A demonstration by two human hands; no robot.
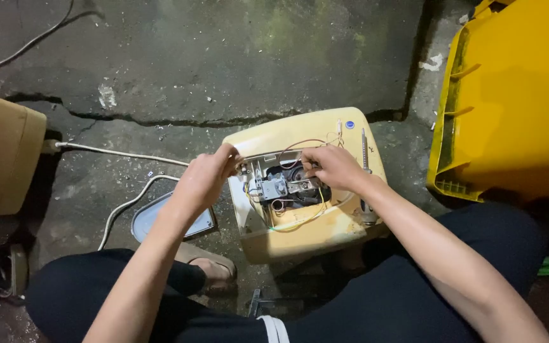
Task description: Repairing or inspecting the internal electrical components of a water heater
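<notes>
Nearest the camera are the person's knees in black trousers (115,286), squatting on a cracked concrete floor (223,63), with a sandalled foot (214,270) showing between them at 6 o'clock.

Both bare forearms reach forward to a cream-yellow appliance housing (306,235) lying at the centre of the view. Its open cavity shows a small metal and grey part (274,187) among thin red, yellow and white wires (300,219).

The left hand (204,178) rests on the housing's left edge, at 9 o'clock from the cavity, fingers curled together over the rim; whether they pinch anything underneath cannot be told. The right hand (332,166) sits over the cavity's upper right, fingers bunched together on the wires or part there; exactly which is hidden by the hand.

A white cable (115,154) runs from the left hand toward 9 o'clock, to a tan object (1,152) at the left edge. A flat grey panel (150,219) lies just beside the housing at 8 o'clock. A large yellow plastic bin (509,101) lies at 2 o'clock, well apart from the hands.
</notes>
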